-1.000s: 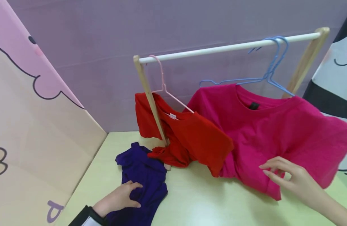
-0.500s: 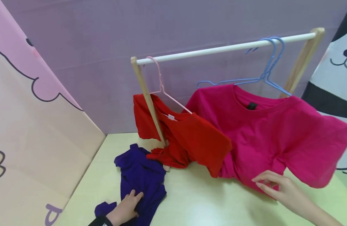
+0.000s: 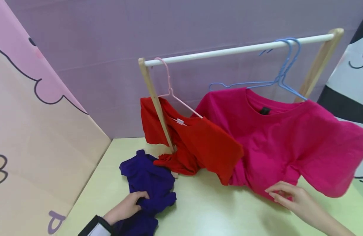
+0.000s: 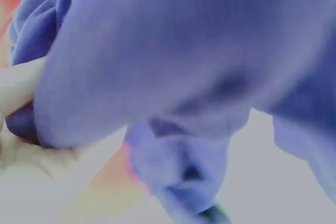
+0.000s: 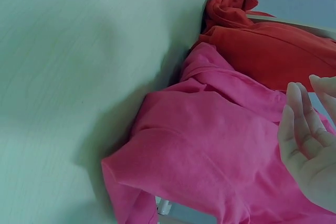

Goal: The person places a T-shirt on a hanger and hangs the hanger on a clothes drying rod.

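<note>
A dark blue garment [image 3: 150, 183] lies crumpled on the table, left of the rack. My left hand [image 3: 125, 206] grips its middle between thumb and fingers; in the left wrist view the bunched blue cloth [image 4: 131, 66] fills most of the picture. My right hand [image 3: 294, 198] hovers in front of the lower part of a pink T-shirt [image 3: 272, 137], loosely bent and holding nothing. In the right wrist view, thumb and fingers stand apart on this right hand [image 5: 312, 140]. A red T-shirt [image 3: 208, 137] hangs on a pink hanger [image 3: 181, 102] between the two hands.
A clothes rack with a white rail [image 3: 228, 51] and wooden legs [image 3: 156, 105] stands at the back. Two blue hangers [image 3: 280, 77] hang on its right side above the pink shirt. Printed panels and a purple-grey backdrop [image 3: 95, 42] enclose the pale table [image 3: 211, 209].
My left hand has taken hold of the blue garment and gathered its cloth into folds. My right hand has lowered and come off the pink shirt, whose sleeve now hangs freely.
</note>
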### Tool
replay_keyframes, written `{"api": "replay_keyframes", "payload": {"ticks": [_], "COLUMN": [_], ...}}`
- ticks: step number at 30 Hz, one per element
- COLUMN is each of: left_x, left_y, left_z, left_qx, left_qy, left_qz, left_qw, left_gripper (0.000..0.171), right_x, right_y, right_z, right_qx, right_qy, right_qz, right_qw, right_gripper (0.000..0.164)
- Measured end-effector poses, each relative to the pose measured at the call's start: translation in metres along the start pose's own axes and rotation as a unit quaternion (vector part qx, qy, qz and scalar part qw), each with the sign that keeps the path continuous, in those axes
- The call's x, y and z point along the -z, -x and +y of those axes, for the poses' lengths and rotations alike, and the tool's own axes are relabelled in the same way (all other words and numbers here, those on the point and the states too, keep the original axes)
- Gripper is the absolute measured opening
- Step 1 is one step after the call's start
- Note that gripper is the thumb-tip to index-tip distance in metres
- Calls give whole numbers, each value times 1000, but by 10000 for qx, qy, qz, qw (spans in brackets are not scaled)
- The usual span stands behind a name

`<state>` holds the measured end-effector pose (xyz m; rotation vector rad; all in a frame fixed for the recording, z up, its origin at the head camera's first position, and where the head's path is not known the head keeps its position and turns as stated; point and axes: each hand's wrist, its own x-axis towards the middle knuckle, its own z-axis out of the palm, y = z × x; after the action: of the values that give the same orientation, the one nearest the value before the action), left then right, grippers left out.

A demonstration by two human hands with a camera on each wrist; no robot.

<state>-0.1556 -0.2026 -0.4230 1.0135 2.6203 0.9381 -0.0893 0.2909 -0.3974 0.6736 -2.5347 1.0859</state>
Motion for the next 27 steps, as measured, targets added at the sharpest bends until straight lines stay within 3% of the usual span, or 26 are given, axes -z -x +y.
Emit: {"api": "replay_keyframes", "payload": {"ticks": [9, 15, 17, 22, 27], "left_x": [39, 55, 58, 66, 63], "left_y": [-17, -32, -38, -54, -73], "left_z": [54, 85, 94, 118, 139], "left_qx": [-470, -1151, -1327, -1408, -1787], "left_qy": [-315, -66, 78, 373, 594], "left_qz": [1012, 1501, 1535, 1338, 1258], "left_qw": [9933, 9819, 9792, 9802, 9740], "left_gripper": [36, 36, 35, 32, 29], "right_x": [-3, -4, -3, -2, -4], "right_y": [-1, -4, -5, -11, -18], "right_z": [2, 1, 1, -4, -13], "right_qx": [19, -44, -48, -65, -141], "right_qy": [-125, -294, -325, -295, -104], "right_qz": [-57, -159, -207, -236, -155], "right_qw": [9999, 9994, 9992, 9993, 9997], "right_gripper": [33, 30, 29, 26, 26]}}
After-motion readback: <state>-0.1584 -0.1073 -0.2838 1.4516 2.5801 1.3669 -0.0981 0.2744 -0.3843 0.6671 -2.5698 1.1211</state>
